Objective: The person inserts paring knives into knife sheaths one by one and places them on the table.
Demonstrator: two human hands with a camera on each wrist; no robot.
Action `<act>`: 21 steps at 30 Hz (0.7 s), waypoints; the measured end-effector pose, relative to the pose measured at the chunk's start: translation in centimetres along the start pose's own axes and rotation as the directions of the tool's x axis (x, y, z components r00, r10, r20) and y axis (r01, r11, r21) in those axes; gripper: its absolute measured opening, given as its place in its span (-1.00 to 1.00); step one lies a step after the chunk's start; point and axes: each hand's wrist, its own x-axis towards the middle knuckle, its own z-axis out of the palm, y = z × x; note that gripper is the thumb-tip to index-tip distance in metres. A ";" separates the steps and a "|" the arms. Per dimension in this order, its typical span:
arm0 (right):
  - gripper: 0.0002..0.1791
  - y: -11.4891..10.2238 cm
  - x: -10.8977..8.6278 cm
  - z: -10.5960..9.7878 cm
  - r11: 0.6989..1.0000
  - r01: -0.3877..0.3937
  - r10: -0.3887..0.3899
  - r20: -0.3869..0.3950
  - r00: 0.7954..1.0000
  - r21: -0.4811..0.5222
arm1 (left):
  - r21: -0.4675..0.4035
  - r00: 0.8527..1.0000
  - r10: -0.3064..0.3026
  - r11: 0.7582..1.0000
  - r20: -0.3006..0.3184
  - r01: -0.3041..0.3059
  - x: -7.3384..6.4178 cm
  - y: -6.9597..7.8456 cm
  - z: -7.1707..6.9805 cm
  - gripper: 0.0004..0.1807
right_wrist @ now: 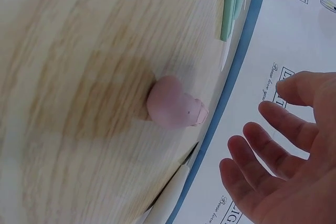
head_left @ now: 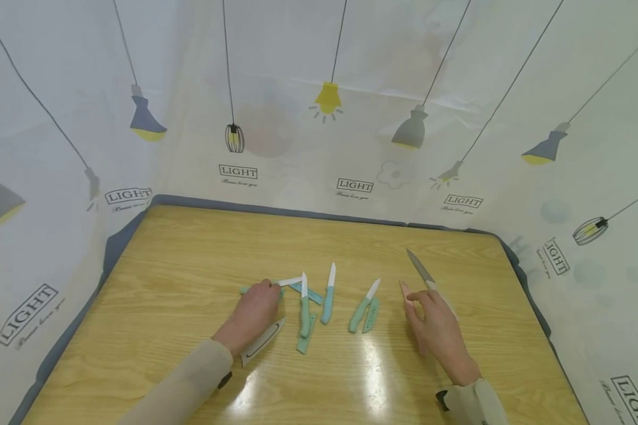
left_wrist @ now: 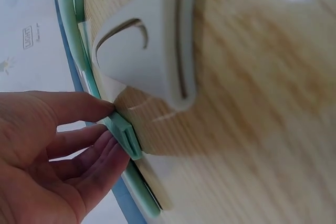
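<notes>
My left hand [head_left: 255, 310] pinches a green blade sheath [left_wrist: 126, 135] between thumb and fingers, low over the table. Beside that sheath lies a green knife handle [left_wrist: 142, 190], partly hidden by the hand in the head view. A white sheath [left_wrist: 142, 45] with a slot in its end lies near the left wrist. My right hand [head_left: 436, 321] hovers with relaxed, spread fingers and holds nothing. Close beneath it is a pink knife [right_wrist: 170, 103], seen end-on in the right wrist view. To its right lies a large knife with a grey blade [head_left: 420, 264] and white handle [right_wrist: 169, 195].
Between the hands lie a green knife [head_left: 305, 313] over a green sheath [head_left: 306, 339], a blue knife [head_left: 328, 301] beside a blue sheath [head_left: 311, 294], and another green knife [head_left: 360, 313] with its sheath [head_left: 371, 316]. White blades are bare. A wooden table [head_left: 202, 248] bears everything; printed sheeting surrounds it.
</notes>
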 end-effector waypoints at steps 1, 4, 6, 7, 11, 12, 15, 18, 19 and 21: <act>-0.75 0.0 0.0 0.0 1.000 0.000 0.000 0.000 1.000 0.004 | -0.029 1.000 -0.012 1.000 0.007 0.012 0.0 -0.1 0.0 -0.87; -0.74 0.0 0.0 0.1 1.000 -0.010 0.010 0.012 1.000 0.012 | -0.155 0.997 -0.070 0.985 0.027 0.074 0.0 -0.4 -0.5 -0.75; -0.74 -0.2 0.1 0.0 1.000 -0.022 0.021 0.024 0.999 0.018 | -0.249 0.992 -0.118 0.961 0.035 0.123 0.1 -0.7 -1.0 -0.67; -0.73 -0.3 0.2 0.0 0.999 -0.025 0.024 0.026 0.999 0.021 | -0.295 0.989 -0.143 0.944 0.041 0.149 0.1 -0.9 -1.3 -0.64; -0.73 -1.4 0.5 0.2 0.999 -0.024 0.023 0.036 0.999 0.035 | -0.487 0.969 -0.243 0.840 0.052 0.237 0.3 -1.8 -2.3 -0.56; -0.73 -1.8 0.6 0.4 0.999 -0.019 0.017 0.039 0.999 0.043 | -0.541 0.961 -0.268 0.801 0.063 0.258 0.3 -2.0 -2.5 -0.55; -0.74 -3.1 1.0 0.8 0.998 -0.002 -0.001 0.053 0.999 0.064 | -0.710 0.941 -0.321 0.640 0.102 0.295 0.2 -2.6 -2.8 -0.51; -0.74 -4.8 1.4 1.5 0.995 0.025 -0.032 0.072 0.997 0.092 | -0.868 0.925 -0.337 0.389 0.176 0.307 0.1 -2.9 -2.9 -0.50; -0.75 -5.4 1.6 1.7 0.995 0.034 -0.041 0.076 0.996 0.097 | -0.904 0.921 -0.335 0.299 0.198 0.304 0.1 -3.0 -3.0 -0.49; -0.75 -6.6 1.9 2.2 0.993 0.038 -0.048 0.091 0.995 0.109 | -0.949 0.915 -0.328 0.127 0.236 0.290 0.1 -2.9 -3.0 -0.49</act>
